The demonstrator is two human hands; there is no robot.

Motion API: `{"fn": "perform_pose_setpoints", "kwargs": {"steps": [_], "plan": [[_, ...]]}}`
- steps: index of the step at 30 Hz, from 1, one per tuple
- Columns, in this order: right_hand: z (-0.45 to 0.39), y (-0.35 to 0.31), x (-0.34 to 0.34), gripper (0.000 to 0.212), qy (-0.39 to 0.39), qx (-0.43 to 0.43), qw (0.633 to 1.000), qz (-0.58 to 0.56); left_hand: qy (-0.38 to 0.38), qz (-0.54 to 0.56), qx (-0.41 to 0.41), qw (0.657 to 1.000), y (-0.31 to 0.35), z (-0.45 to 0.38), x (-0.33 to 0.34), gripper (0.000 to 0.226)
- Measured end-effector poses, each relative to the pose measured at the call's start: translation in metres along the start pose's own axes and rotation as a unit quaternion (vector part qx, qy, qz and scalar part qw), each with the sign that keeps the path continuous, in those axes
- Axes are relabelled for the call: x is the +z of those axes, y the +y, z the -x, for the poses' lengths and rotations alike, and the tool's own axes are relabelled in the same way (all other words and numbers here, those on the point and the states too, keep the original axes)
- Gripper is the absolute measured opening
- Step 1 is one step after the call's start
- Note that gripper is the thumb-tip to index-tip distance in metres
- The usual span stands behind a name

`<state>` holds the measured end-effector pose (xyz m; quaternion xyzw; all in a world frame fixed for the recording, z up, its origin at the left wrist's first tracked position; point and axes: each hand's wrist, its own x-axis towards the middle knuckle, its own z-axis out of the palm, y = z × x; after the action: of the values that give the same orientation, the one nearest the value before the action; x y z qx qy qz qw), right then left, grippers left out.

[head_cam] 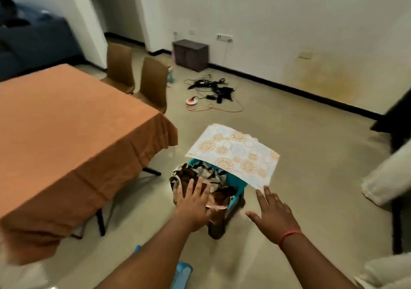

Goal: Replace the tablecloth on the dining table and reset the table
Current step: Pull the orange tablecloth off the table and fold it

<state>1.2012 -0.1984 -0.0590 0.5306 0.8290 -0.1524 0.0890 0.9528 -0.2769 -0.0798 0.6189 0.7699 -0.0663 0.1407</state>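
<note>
Now, left hand (193, 202): grip apart, fingers spread on crumpled cloth (206, 177) in teal basket (235, 183).
Right hand (274, 214): grip apart, at patterned placemats (233, 153).
Tabletop: orange tablecloth (66, 133) covers it.

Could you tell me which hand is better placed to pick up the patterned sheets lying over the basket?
Probably the right hand: its open fingers reach just short of the patterned sheets' near corner, while the left hand rests on the clothes.

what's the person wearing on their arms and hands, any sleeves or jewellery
Both forearms are bare, with no sleeves in view and no gloves. The right hand has a thin red-orange band around its wrist. The left hand shows no band, watch or ring that can be made out.
</note>
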Motion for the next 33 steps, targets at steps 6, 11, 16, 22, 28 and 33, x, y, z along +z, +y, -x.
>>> {"fn": "perform_pose_setpoints", "kwargs": {"steps": [6,11,16,22,28,33], "plan": [[-0.116,-0.039,-0.013,0.083,-0.049,-0.133,0.989,0.04,-0.002,0.054,-0.15,0.987,-0.045,-0.005,0.003,0.082],[-0.17,-0.118,-0.013,0.08,-0.065,-0.232,0.97,0.042,0.006,0.089,-0.286,0.954,-0.109,0.017,0.012,0.085],[-0.225,-0.206,-0.01,0.077,-0.089,-0.276,0.955,0.057,0.031,0.104,-0.366,0.924,-0.188,0.032,0.011,0.102],[-0.288,-0.315,-0.001,0.076,-0.105,-0.311,0.942,0.065,0.05,0.129,-0.484,0.864,-0.279,0.042,0.013,0.098],[-0.407,-0.433,-0.01,0.078,-0.122,-0.28,0.952,0.04,0.064,0.213,-0.592,0.775,-0.397,0.029,0.016,0.073],[-0.534,-0.516,0.0,0.077,-0.079,-0.245,0.965,0.045,0.061,0.251,-0.638,0.725,-0.508,-0.001,0.026,0.071]]}}
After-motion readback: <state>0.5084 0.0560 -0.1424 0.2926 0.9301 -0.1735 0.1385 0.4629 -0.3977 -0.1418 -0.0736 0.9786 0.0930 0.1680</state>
